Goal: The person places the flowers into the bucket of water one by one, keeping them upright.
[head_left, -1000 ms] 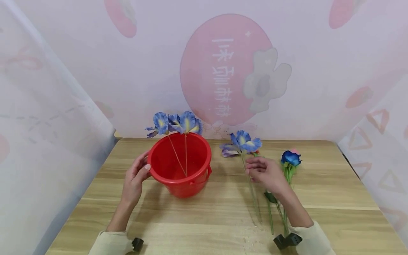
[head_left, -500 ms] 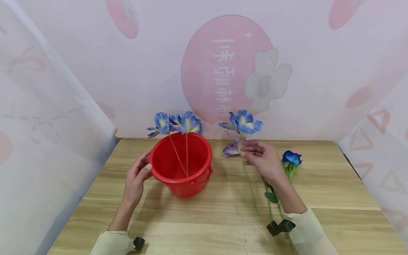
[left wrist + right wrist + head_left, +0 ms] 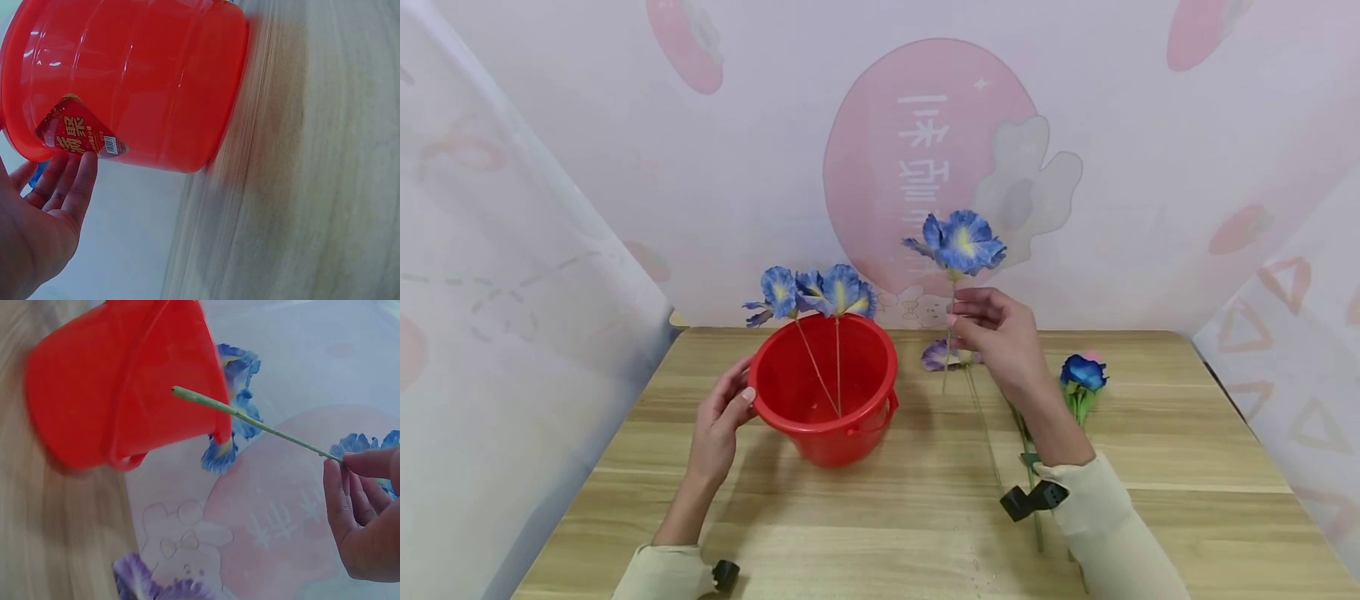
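A red bucket (image 3: pixel 823 433) stands on the table left of centre, with two blue irises (image 3: pixel 840 287) leaning in it, heads above the far rim. My left hand (image 3: pixel 718 425) rests against the bucket's left side just below the rim, its nearly straight fingers touching the wall by the diamond-shaped label (image 3: pixel 78 128). Thumb and fingers of my right hand (image 3: pixel 1003 337) pinch the stem of another blue iris (image 3: pixel 962 246), which is held upright above the table to the right of the bucket. The cut end of its green stem (image 3: pixel 250 420) points free below the hand.
A purple iris (image 3: pixel 940 357) lies on the table below my right hand. Further right lies a dark blue rose (image 3: pixel 1084 372), with other green stems partly hidden by my right forearm. A printed backdrop (image 3: pixel 760 150) rises behind the wooden table (image 3: pixel 850 542).
My right hand has lifted the blue iris off the table and carried it up and left, leaving the purple one lying there. The left hand and bucket stay in place.
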Available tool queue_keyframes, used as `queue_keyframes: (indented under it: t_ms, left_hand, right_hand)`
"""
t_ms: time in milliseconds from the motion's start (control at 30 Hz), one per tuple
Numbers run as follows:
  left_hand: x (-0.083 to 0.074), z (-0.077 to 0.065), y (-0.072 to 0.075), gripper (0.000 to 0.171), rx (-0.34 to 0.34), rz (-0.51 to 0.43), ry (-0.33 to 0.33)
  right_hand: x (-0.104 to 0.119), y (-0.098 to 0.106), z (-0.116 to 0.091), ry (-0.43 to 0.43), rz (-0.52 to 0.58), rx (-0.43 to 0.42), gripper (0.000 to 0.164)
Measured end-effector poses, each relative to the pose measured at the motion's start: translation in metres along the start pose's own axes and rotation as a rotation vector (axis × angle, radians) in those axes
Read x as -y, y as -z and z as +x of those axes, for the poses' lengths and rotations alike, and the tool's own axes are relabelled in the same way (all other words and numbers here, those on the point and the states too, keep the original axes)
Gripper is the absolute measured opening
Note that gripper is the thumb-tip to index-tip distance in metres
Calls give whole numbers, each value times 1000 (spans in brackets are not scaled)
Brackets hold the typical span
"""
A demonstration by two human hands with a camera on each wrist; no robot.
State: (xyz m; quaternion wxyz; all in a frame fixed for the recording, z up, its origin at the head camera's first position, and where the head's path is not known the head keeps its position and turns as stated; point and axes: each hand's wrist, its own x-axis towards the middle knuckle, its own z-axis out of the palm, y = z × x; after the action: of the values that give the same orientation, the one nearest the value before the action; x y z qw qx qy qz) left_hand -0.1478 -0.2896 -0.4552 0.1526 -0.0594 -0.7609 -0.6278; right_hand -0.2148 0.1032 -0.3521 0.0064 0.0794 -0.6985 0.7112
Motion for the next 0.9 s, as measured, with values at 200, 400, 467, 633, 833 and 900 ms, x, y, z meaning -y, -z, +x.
queue_keyframes:
  t_ms: [200, 400, 467, 633, 833, 900]
  left_hand:
    - [1, -1, 1, 47, 0, -4, 3]
    - [1, -2, 1, 47, 0, -7, 1]
    - [0, -2, 1, 47, 2, -4, -1]
    - [0, -1, 1, 47, 4, -1, -1]
    - [2, 0, 1, 47, 5, -13, -9]
    - [2, 0, 1, 47, 4, -13, -8]
  right_hand:
    - [11, -21, 9, 38, 116, -32, 39]
    - [20, -41, 19, 85, 186, -43, 36]
    - [23, -48, 21, 106, 194, -47, 35]
    - [27, -62, 27, 138, 212, -51, 35]
    - [22, -77, 34, 142, 210, -59, 35]
    - [18, -82, 37, 134, 197, -60, 34]
